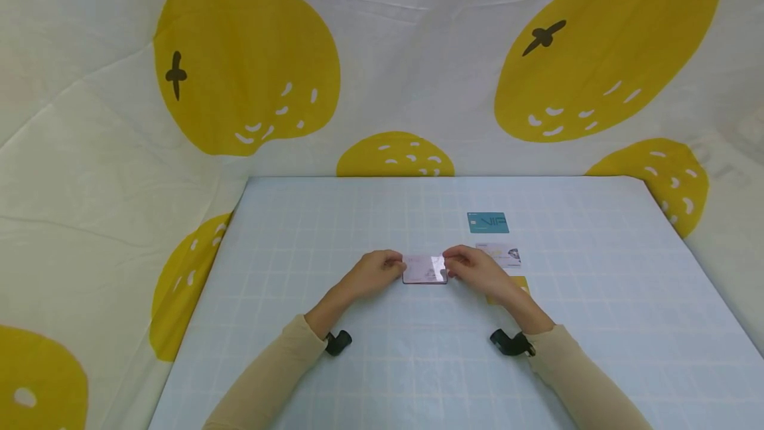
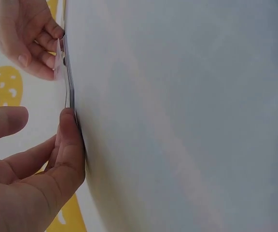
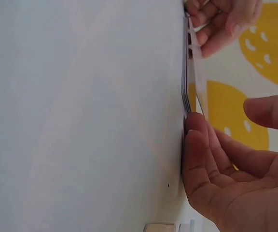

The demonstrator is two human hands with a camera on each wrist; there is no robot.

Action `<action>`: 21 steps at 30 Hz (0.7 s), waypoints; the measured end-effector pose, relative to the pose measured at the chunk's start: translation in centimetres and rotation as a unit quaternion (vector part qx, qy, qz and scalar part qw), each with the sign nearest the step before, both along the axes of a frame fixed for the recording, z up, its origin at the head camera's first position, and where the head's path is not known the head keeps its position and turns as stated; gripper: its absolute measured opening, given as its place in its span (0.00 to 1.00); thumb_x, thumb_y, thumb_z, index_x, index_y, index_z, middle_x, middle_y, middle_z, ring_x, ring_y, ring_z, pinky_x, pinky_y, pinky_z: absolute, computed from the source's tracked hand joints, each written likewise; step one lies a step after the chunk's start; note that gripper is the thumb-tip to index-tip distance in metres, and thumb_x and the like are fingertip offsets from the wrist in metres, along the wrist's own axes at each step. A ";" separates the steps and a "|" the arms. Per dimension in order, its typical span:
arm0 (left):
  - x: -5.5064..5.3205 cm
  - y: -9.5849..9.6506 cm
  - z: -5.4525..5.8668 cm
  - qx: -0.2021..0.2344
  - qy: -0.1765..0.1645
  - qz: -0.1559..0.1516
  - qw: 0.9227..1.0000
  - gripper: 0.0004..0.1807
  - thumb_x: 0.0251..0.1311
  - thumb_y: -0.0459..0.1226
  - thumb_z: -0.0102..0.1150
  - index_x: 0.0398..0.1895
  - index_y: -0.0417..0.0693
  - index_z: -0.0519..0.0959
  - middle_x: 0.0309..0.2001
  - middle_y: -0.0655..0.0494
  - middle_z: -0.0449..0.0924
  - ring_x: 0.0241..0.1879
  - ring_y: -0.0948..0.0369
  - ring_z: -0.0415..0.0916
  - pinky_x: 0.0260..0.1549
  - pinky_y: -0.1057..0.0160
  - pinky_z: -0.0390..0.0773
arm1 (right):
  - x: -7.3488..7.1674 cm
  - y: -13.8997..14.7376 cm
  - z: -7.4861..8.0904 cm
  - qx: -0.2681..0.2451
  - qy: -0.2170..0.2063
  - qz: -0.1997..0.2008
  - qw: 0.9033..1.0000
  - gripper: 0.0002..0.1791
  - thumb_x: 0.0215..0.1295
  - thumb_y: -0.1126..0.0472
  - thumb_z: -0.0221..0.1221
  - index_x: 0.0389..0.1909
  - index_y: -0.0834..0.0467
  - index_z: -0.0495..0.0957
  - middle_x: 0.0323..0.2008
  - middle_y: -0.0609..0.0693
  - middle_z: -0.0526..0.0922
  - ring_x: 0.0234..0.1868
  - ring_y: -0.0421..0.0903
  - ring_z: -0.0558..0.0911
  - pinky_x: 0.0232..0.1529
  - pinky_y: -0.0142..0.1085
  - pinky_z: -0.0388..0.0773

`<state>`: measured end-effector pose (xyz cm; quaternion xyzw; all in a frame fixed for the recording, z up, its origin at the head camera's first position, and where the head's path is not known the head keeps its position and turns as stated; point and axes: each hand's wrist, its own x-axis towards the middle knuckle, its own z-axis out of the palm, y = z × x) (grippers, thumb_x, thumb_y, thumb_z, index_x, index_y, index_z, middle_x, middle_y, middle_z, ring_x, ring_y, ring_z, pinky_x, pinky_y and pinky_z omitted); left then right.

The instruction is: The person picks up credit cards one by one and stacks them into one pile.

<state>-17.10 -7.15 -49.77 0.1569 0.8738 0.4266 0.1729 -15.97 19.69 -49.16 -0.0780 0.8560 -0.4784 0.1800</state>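
Here we are, both hands working the same small, flat thing: the left grip (image 1: pixel 377 269) has its fingers curled on the left end of a stack of cards (image 3: pixel 185 72), and the right grip (image 1: pixel 471 265) is curled at the opposite end, holding the top card (image 1: pixel 424 269). Look at that card, a thin, stiff sheet, glossy enough to throw a white glare, its right end tilted up off the slim, square-edged layers below! The stack sits directly between the two grips, low over the pale blue tabletop (image 1: pixel 286 231) with its faint white grid; whether it touches the surface, I can't tell.

Over beyond the right grip lies a teal card (image 1: pixel 488 223), smooth and round-cornered; a pale printed card (image 1: pixel 504 256) sits just behind that grip, partly covered, and a yellow card (image 1: pixel 521 282) peeks out beneath the wrist. Soft beige sleeves (image 1: pixel 274 373) trail below both grips
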 end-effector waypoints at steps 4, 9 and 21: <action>0.1 0.0 0.1 -0.002 0.003 -0.001 1.000 0.21 0.71 0.43 0.55 0.58 0.38 0.79 0.53 0.49 0.81 0.52 0.57 0.76 0.55 0.53 0.75 | 0.0 -0.1 0.0 0.008 -0.001 0.000 1.000 0.19 0.75 0.54 0.55 0.59 0.61 0.76 0.48 0.53 0.82 0.44 0.48 0.81 0.53 0.45 0.78; 0.1 0.0 0.1 0.005 -0.003 -0.011 1.000 0.22 0.70 0.43 0.56 0.58 0.36 0.79 0.52 0.48 0.81 0.50 0.57 0.76 0.52 0.53 0.76 | 0.1 -0.4 0.4 0.013 -0.001 0.004 1.000 0.18 0.75 0.56 0.56 0.58 0.62 0.76 0.48 0.54 0.82 0.43 0.48 0.81 0.51 0.45 0.78; 0.1 0.0 0.3 0.002 -0.005 -0.012 1.000 0.23 0.71 0.44 0.55 0.60 0.36 0.78 0.52 0.49 0.81 0.46 0.59 0.74 0.51 0.54 0.76 | 0.0 -0.5 0.5 0.032 0.009 0.004 0.999 0.17 0.74 0.56 0.56 0.57 0.61 0.78 0.44 0.51 0.83 0.40 0.46 0.81 0.47 0.42 0.78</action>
